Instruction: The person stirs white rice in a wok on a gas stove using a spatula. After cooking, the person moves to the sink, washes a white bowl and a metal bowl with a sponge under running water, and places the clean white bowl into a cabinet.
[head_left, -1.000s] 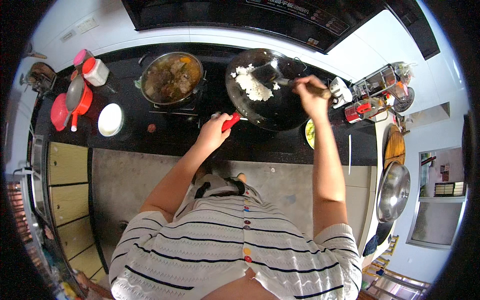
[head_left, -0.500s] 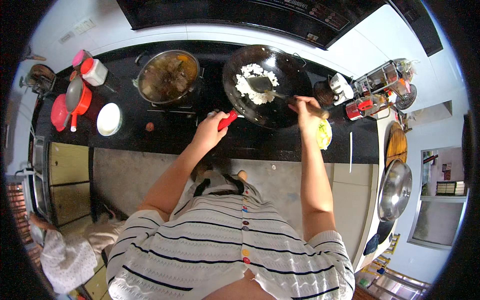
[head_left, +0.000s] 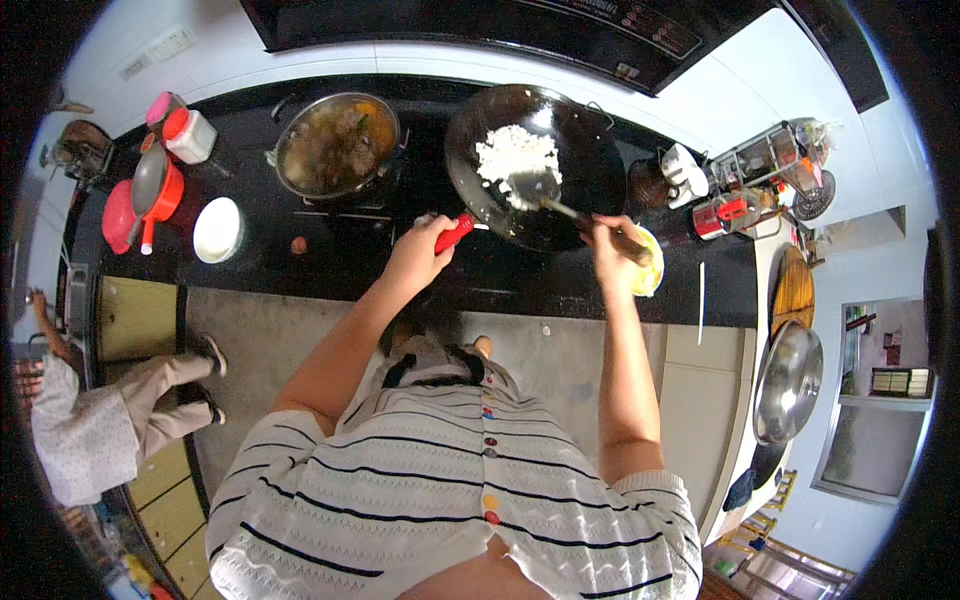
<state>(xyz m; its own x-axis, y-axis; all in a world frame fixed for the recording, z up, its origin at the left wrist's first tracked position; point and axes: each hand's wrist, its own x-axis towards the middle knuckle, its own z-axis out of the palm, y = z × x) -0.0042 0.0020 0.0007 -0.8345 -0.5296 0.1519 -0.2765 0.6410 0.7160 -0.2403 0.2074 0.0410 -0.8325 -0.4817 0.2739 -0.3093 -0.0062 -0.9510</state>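
The left hand (head_left: 418,255) grasps the red handle (head_left: 455,234) of the wok (head_left: 595,165), which lies ahead and rightward; inside, white food (head_left: 515,153) sits ahead-left of the right hand (head_left: 612,258), which clasps a spatula (head_left: 566,209), its blade hard to make out.

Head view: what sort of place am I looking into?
A kitchen, probably a home one. A wok of white food and a pot of other food stand along a black counter, with what looks like a range hood above.
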